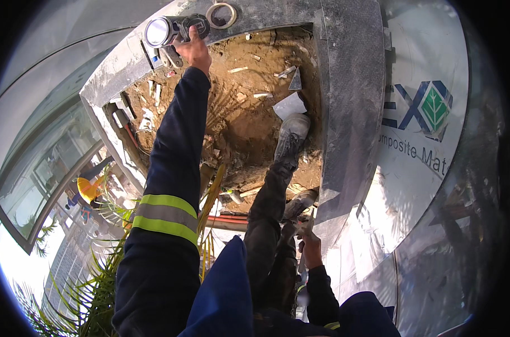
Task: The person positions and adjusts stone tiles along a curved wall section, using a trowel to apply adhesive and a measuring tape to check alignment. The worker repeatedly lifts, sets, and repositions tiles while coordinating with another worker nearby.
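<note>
My left arm stretches far forward, and my left hand (195,51) is closed on a dark cylindrical thing with a bright silver round end (159,32), at the top of the grey ledge. Just right of it lies a roll of tape (221,15). Low in the view, close to my legs, my right hand (311,251) has its fingers curled round a small pale thing (305,224); its kind is hard to make out. One shoe (292,135) of mine stands on the brown soil (232,112) inside the ledge, beside a grey flat piece (289,106).
A wide grey stone ledge (350,101) borders the soil, which holds scraps and broken bits. Right of it stands a white sign panel (429,50). Orange pipes (227,220) run near my legs. Spiky leaves (92,281) and a person in a yellow helmet (88,190) are at left.
</note>
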`<state>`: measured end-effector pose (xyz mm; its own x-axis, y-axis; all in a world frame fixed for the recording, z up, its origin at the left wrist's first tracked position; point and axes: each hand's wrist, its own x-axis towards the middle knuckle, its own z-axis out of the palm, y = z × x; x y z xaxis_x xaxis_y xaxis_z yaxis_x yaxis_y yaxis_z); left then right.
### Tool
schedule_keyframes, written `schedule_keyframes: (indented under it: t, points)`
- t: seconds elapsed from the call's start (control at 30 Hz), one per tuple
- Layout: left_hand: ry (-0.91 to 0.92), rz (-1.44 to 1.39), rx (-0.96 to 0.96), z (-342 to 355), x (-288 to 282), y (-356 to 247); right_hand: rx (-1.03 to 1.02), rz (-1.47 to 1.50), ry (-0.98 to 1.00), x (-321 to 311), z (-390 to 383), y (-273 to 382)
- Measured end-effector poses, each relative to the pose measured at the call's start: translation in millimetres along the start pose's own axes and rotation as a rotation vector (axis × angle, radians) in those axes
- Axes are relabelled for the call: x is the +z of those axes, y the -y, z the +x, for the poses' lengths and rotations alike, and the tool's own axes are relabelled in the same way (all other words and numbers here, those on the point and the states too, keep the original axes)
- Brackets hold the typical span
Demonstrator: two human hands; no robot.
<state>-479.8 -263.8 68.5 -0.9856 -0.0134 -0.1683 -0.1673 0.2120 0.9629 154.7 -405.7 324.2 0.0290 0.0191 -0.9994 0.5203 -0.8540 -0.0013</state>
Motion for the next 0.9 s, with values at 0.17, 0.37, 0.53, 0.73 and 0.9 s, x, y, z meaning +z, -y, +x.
schedule_keyframes:
  t: [0.17, 0.37, 0.53, 0.73, 0.9]
  points:
    - [-0.093, 0.359, 0.044, 7, 1, -2, 0.043, 0.031, -0.033, 2, -11, 24]
    - [-0.121, 0.276, 0.043, 9, 10, 10, 0.02, 0.037, -0.066, -14, 6, -1]
    - [0.157, -0.238, -0.206, 15, 4, 44, 0.052, 0.03, -0.051, -9, 6, -6]
    - [-0.027, -0.022, -0.229, -11, 20, 27, 0.049, 0.119, -0.055, -5, 8, 5]
    - [0.184, 0.783, 0.027, -94, -81, 51, 0.058, 0.05, 0.041, 3, -4, 13]
